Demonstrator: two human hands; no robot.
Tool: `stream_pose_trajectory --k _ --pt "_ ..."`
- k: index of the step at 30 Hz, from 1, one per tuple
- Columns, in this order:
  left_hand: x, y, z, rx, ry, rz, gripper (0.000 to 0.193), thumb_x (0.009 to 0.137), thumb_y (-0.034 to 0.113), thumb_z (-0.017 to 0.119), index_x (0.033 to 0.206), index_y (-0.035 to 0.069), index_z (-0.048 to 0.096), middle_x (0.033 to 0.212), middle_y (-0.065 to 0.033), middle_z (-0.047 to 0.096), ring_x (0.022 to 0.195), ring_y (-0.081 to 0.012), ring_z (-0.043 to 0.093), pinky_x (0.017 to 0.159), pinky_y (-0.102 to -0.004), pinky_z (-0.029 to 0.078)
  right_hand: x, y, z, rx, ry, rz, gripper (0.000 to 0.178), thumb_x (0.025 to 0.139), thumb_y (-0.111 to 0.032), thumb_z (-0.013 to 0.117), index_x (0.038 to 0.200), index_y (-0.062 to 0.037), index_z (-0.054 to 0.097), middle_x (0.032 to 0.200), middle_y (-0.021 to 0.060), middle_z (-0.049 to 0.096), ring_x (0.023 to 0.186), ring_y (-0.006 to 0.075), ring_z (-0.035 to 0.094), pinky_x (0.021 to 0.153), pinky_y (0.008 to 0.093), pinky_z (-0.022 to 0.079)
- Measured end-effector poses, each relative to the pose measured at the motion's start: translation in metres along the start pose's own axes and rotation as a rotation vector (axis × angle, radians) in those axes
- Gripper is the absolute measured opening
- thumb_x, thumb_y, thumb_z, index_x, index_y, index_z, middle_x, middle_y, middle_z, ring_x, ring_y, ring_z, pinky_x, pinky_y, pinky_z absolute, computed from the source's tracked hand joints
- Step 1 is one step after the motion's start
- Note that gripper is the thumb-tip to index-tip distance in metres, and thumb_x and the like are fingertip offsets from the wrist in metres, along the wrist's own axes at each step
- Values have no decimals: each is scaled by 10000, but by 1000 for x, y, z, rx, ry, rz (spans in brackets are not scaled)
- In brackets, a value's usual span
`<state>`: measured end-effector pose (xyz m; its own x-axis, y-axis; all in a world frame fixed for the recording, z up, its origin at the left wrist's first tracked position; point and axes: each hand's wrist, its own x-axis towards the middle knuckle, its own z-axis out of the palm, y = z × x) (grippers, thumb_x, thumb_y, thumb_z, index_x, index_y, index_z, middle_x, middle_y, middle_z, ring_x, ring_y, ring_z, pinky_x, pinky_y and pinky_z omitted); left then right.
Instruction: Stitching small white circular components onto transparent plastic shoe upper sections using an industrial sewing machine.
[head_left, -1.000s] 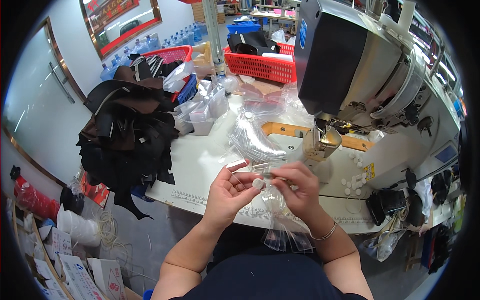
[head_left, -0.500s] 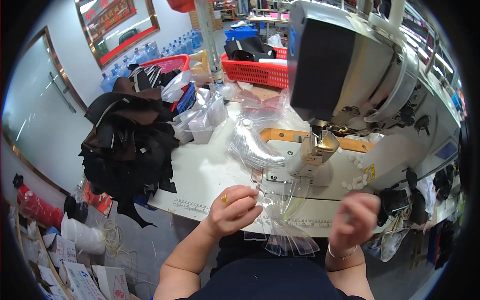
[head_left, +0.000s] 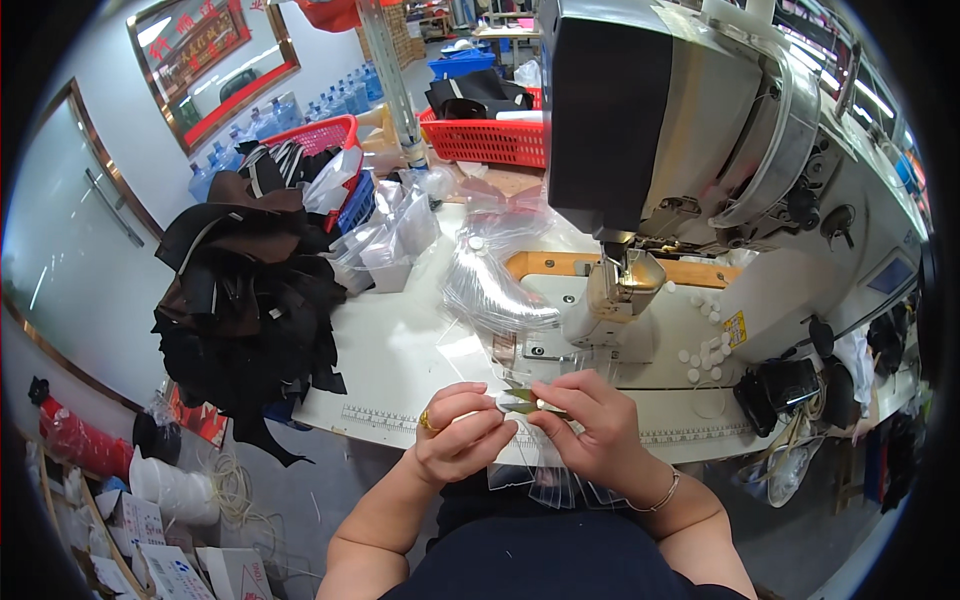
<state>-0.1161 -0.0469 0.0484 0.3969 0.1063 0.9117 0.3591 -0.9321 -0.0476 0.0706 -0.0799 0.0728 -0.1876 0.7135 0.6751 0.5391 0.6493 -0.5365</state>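
My left hand (head_left: 460,435) pinches a small white disc (head_left: 503,403) between thumb and fingertips, just above the table's front edge. Close against it, my right hand (head_left: 595,425) grips small thread snips (head_left: 524,400), whose greenish-dark blades point left at the disc. Strips of clear plastic sheet (head_left: 556,490) hang below both hands over the edge; my fingers hide their upper part. Beyond my hands stands the sewing machine (head_left: 605,120), its needle area over a small raised post (head_left: 598,310). A fanned pile of clear plastic pieces (head_left: 490,285) lies left of that post.
Black and brown cut pieces (head_left: 250,290) form a heap on the table's left. Several white discs (head_left: 710,352) lie right of the post. Farther back are a red basket (head_left: 485,142) and clear plastic bags (head_left: 395,235). A ruler strip (head_left: 385,415) runs along the front edge.
My right hand has moved left, from the right side to beside my left hand, and the snips now show clearly. The whole view has shifted slightly. My left hand keeps its pinch.
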Motion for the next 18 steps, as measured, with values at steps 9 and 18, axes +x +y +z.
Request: stream_pose_trajectory --k 9,18 --pt "-4 -3 -2 148 40 110 242 595 26 714 808 112 636 912 7 543 844 -165 508 686 -301 482 5 7 -12 193 -3 170 198 718 -112 701 899 -61 640 756 72 599 578 192 574 491 268 448" --pt "-10 -5 7 -3 75 67 263 610 -16 710 824 113 630 915 -7 538 838 -181 512 659 -305 520 8 16 -10 223 -236 79 205 726 -67 698 918 -28 639 794 78 589 645 152 583 560 229 471"
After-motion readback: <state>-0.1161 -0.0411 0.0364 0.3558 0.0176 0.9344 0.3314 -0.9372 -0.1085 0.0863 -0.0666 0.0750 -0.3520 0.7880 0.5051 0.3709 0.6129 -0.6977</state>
